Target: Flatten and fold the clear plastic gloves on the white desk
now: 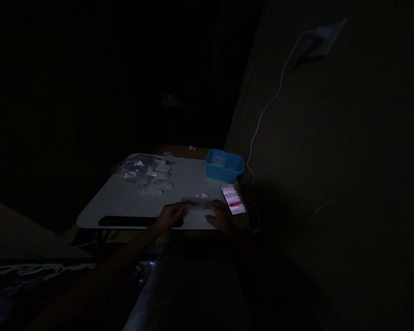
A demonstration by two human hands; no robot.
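Note:
The scene is very dark. On a small white lap table (131, 202) my left hand (170, 216) and my right hand (221, 217) rest at the near edge, each touching one end of a clear plastic bag (198, 203) that lies flat between them. The fingers of both hands look curled on the bag's ends. A lit phone (233, 200) lies just right of my right hand. Whatever the bag holds is too dim to make out.
A blue plastic tray (225, 166) stands at the table's far right corner. A heap of clear plastic bags (143, 172) lies at the far left. A white cable (269, 105) runs up the wall on the right to a socket (322, 39). A dark slot (124, 221) runs along the near edge.

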